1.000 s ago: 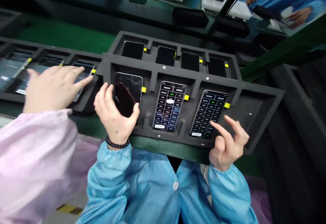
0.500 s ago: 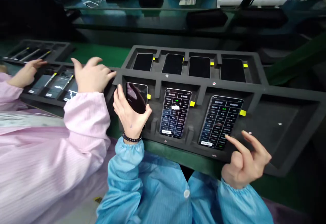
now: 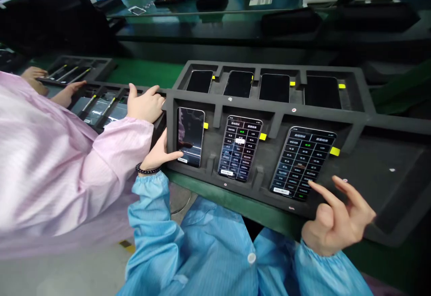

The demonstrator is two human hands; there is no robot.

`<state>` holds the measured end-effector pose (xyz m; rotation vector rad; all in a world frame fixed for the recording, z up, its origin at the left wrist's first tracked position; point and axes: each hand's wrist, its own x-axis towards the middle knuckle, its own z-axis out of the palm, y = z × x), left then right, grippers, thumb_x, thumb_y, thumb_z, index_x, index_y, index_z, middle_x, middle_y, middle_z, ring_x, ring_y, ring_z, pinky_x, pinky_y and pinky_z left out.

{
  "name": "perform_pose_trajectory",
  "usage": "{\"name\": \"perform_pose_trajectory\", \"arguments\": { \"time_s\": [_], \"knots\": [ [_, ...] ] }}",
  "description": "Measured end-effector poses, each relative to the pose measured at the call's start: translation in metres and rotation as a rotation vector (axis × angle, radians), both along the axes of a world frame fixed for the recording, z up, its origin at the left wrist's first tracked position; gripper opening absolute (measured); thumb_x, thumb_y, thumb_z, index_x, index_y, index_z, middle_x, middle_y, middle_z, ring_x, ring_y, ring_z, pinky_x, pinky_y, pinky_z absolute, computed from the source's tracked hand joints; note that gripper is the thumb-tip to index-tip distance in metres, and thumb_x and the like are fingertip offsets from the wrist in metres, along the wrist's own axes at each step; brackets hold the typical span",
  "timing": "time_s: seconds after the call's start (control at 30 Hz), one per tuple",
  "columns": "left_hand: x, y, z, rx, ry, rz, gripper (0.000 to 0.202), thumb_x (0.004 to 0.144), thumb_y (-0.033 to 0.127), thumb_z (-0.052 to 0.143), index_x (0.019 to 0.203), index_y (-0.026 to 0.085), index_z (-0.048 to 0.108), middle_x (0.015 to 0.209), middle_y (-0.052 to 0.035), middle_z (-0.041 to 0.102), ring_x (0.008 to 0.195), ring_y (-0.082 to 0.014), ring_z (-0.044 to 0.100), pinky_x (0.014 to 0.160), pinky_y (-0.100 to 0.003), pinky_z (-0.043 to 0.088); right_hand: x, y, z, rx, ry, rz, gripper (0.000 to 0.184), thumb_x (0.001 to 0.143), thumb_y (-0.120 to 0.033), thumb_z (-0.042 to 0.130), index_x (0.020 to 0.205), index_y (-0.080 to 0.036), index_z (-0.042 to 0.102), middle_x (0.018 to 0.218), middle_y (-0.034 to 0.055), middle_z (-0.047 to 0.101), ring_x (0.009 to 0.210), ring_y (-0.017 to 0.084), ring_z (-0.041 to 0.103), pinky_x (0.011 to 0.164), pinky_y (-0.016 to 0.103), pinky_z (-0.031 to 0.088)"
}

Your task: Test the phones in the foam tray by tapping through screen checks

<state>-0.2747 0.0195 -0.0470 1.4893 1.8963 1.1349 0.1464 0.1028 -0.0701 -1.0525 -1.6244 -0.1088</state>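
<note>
Four dark phones (image 3: 274, 88) lay in the rear tray (image 3: 365, 94), yellow tabs (image 3: 292, 83) beside them. Co-worker's pink sleeve (image 3: 126, 148) crowded the left, co-worker's hand (image 3: 147, 106) spread near the front tray (image 3: 380, 183). Three phones sat in that tray: left phone (image 3: 191, 134), middle phone (image 3: 240, 156), right phone (image 3: 299, 159). Left hand (image 3: 158, 156) was open at the tray's left end, thumb stretched over the left phone's lower edge; fingertips hidden. Right hand (image 3: 338, 224) held nothing: index finger out to the right phone's screen, middle finger raised, others curled. Actual contact: could not tell.
</note>
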Motion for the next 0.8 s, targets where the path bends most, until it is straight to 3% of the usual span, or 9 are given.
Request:
{"name": "perform_pose_trajectory", "arguments": {
  "time_s": [0.1,0.2,0.27,0.33,0.4,0.5,0.63,0.8],
  "knots": [
    [-0.007,0.001,0.000,-0.040,-0.007,-0.044,0.103,0.062,0.075,0.079,0.141,0.016,0.047,0.129,-0.0172,0.066,0.118,-0.0357,0.067,0.092,-0.050,0.062,0.000,0.001,-0.001,-0.001,-0.007,0.004,0.034,0.097,-0.036,0.051,0.117,-0.038,0.079,0.126,0.0059,0.075,0.109,0.033,0.070,0.096,0.056,0.054],
    [-0.006,0.005,0.001,-0.013,0.025,0.004,0.106,0.057,0.071,0.085,0.139,0.013,0.050,0.140,-0.0203,0.059,0.132,-0.0388,0.058,0.109,-0.054,0.054,0.000,0.001,-0.001,-0.010,-0.011,0.007,0.033,0.096,-0.037,0.054,0.118,-0.040,0.078,0.127,0.0045,0.074,0.109,0.033,0.070,0.097,0.056,0.054],
    [-0.002,0.010,-0.001,0.020,0.040,0.068,0.104,0.056,0.071,0.086,0.135,0.013,0.054,0.139,-0.0191,0.061,0.133,-0.0393,0.057,0.112,-0.055,0.051,-0.001,0.001,0.000,-0.014,-0.008,0.009,0.033,0.096,-0.036,0.054,0.118,-0.041,0.077,0.127,0.0038,0.074,0.110,0.032,0.070,0.097,0.055,0.054],
    [0.004,0.016,-0.004,0.064,0.043,0.145,0.092,0.064,0.075,0.079,0.130,0.014,0.058,0.128,-0.0163,0.066,0.124,-0.0365,0.063,0.106,-0.053,0.055,-0.001,0.001,0.000,-0.016,-0.007,0.013,0.033,0.096,-0.035,0.054,0.118,-0.041,0.078,0.127,0.0036,0.074,0.110,0.032,0.069,0.098,0.054,0.053],
    [0.011,0.022,-0.007,0.123,0.045,0.228,0.074,0.084,0.074,0.061,0.127,0.014,0.060,0.122,-0.0145,0.069,0.117,-0.0320,0.066,0.103,-0.048,0.057,-0.001,0.000,0.001,-0.028,-0.009,0.019,0.032,0.096,-0.036,0.053,0.117,-0.040,0.078,0.127,0.0037,0.074,0.111,0.031,0.069,0.099,0.053,0.052],
    [0.025,0.024,-0.007,0.240,0.085,0.354,0.067,0.101,0.063,0.029,0.132,0.012,0.059,0.130,-0.0167,0.066,0.125,-0.0283,0.062,0.111,-0.046,0.050,-0.001,-0.001,0.002,-0.043,-0.004,0.024,0.033,0.096,-0.035,0.053,0.117,-0.039,0.078,0.127,0.0041,0.074,0.111,0.031,0.069,0.100,0.051,0.051],
    [0.049,0.011,0.000,0.397,0.240,0.457,0.069,0.100,0.061,0.034,0.147,0.012,0.049,0.147,-0.0181,0.054,0.138,-0.0301,0.050,0.120,-0.048,0.038,-0.001,-0.003,0.002,-0.061,-0.004,0.031,0.033,0.095,-0.032,0.054,0.116,-0.036,0.079,0.128,0.0048,0.074,0.112,0.031,0.068,0.100,0.051,0.051],
    [0.072,-0.007,-0.002,0.444,0.692,0.400,0.067,0.101,0.059,0.030,0.154,0.020,0.044,0.164,-0.0145,0.035,0.155,-0.0334,0.026,0.129,-0.055,0.017,-0.001,-0.003,0.004,-0.077,-0.015,0.030,0.034,0.096,-0.032,0.052,0.113,-0.032,0.081,0.128,0.0056,0.074,0.110,0.030,0.068,0.101,0.051,0.050]
  ]
}}
